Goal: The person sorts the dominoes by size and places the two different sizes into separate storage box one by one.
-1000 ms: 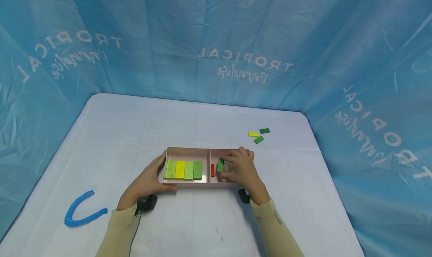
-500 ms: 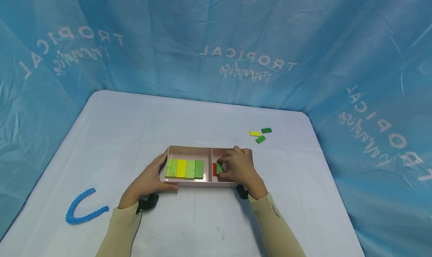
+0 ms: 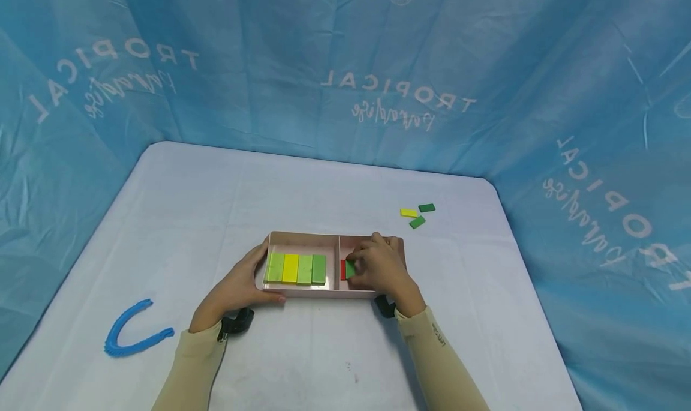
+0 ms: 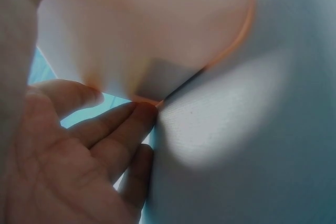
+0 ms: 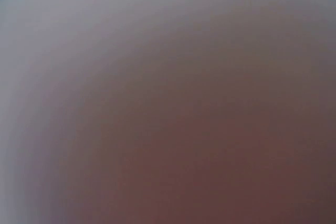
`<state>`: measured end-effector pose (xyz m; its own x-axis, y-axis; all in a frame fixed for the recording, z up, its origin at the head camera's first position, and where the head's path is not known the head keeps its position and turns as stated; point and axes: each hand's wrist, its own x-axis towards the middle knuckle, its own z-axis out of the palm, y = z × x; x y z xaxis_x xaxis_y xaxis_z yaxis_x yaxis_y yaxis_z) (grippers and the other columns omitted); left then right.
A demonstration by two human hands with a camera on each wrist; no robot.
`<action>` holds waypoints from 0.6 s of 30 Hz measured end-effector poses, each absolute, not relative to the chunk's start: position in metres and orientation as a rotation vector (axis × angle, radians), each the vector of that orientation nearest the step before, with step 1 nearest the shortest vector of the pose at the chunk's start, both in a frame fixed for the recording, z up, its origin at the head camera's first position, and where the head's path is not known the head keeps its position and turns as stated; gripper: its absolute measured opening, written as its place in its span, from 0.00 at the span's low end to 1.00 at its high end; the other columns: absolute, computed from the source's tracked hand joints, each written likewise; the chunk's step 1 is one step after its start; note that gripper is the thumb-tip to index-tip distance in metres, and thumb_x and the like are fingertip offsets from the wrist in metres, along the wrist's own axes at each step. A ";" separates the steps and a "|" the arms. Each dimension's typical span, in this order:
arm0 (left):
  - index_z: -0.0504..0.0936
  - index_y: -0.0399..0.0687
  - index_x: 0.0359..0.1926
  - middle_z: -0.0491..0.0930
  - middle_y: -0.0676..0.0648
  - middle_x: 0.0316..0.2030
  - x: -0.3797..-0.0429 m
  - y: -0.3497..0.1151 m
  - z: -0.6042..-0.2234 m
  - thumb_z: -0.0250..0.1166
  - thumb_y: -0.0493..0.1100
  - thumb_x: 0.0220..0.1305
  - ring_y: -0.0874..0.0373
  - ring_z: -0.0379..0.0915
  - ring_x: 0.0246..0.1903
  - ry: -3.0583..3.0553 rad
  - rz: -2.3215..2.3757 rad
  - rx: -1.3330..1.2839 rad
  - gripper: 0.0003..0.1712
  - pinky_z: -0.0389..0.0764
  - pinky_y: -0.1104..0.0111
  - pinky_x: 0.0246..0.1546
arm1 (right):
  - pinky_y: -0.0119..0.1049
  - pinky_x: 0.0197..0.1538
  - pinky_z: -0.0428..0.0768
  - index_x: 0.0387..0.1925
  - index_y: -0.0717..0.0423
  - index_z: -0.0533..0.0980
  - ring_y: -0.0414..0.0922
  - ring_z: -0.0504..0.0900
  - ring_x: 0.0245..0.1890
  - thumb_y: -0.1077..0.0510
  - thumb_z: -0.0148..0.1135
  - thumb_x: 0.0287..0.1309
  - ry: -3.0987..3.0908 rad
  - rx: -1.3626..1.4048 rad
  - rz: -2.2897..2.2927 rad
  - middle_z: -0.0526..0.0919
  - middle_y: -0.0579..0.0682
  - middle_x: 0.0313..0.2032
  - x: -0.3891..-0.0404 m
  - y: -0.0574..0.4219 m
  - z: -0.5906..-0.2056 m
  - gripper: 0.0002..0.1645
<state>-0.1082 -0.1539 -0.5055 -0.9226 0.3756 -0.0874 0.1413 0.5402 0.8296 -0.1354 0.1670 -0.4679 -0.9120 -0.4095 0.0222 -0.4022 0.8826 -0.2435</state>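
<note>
In the head view, a pale pink box (image 3: 302, 294) with two compartments lies on the table. My left hand (image 3: 234, 286) grips its left end, thumb along the front wall. The left wrist view shows the fingertips of that hand (image 4: 68, 166) at the edge of the blurred box (image 4: 157, 9). Inside the right compartment, my right hand (image 3: 384, 270) pinches a green rectangular block (image 3: 350, 269), right beside a red block (image 3: 342, 270). A row of green blocks (image 3: 319, 269) and a yellow block (image 3: 290, 269) fills the front of the left compartment. The right wrist view is a blur.
Beyond the box at the right, two small green blocks (image 3: 427, 207) and a yellow one (image 3: 408, 213) lie loose on the white tablecloth (image 3: 302, 189). A curved blue ribbed tube (image 3: 121, 333) lies at the left. Blue curtains (image 3: 270, 69) surround the table.
The right hand has shifted the green block left, up against the red block in the right compartment. The left hand keeps its hold on the box.
</note>
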 end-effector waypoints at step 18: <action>0.40 0.46 0.81 0.46 0.38 0.79 -0.108 -0.155 -0.508 0.85 0.59 0.38 0.36 0.43 0.77 2.522 1.344 0.451 0.80 0.54 0.39 0.73 | 0.49 0.55 0.63 0.43 0.41 0.89 0.40 0.69 0.46 0.43 0.83 0.38 3.001 -0.684 -0.304 0.87 0.38 0.44 -0.137 0.165 -0.471 0.25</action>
